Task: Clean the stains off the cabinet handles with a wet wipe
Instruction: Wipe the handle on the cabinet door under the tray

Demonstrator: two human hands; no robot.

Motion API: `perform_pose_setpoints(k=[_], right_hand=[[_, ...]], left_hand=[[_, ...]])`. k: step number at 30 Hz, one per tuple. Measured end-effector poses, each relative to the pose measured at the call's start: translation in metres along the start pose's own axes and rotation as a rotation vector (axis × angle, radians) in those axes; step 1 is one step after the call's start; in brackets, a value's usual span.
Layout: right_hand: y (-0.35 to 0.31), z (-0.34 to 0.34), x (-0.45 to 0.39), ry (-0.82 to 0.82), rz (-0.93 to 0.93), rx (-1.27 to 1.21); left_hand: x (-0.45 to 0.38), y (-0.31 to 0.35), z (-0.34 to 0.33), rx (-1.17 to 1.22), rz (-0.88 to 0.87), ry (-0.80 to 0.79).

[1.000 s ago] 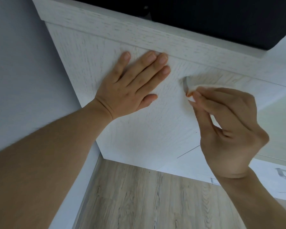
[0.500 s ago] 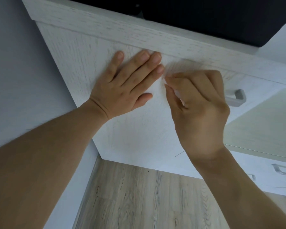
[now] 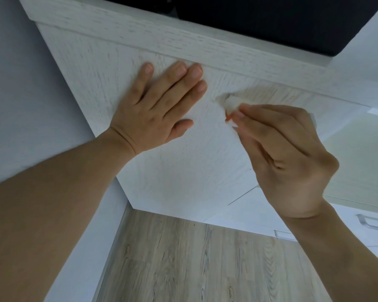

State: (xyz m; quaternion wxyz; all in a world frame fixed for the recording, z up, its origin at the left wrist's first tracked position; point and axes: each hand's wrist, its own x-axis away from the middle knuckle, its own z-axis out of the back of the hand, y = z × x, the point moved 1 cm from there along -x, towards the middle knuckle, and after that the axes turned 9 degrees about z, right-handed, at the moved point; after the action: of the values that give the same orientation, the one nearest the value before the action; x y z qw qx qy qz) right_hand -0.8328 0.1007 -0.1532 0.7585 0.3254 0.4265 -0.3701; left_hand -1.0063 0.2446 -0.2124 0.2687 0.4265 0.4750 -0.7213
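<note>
Wipe (image 3: 232,105) pinched in the right hand (image 3: 288,153) may slip off the hidden handle; the flat left hand (image 3: 159,110) braces the door (image 3: 183,171).

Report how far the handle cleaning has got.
Done: nothing can be confirmed; no handle shows plainly clean. In hand: the right hand pinches the wet wipe against the top drawer's handle, which it hides, while the left hand lies flat on the drawer front. Left: by appearance the two lower handles, one at the right edge and one below it, both untouched.
</note>
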Motion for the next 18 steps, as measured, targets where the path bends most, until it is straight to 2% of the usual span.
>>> perform_pose_setpoints(k=[9,18], right_hand=[[0.009,0.006,0.007,0.02,0.015,-0.052],[-0.002,0.003,0.002,0.069,-0.108,-0.101]], left_hand=[[0.0,0.001,0.003,0.006,0.008,-0.021],[0.0,0.002,0.006,0.026,0.026,-0.047]])
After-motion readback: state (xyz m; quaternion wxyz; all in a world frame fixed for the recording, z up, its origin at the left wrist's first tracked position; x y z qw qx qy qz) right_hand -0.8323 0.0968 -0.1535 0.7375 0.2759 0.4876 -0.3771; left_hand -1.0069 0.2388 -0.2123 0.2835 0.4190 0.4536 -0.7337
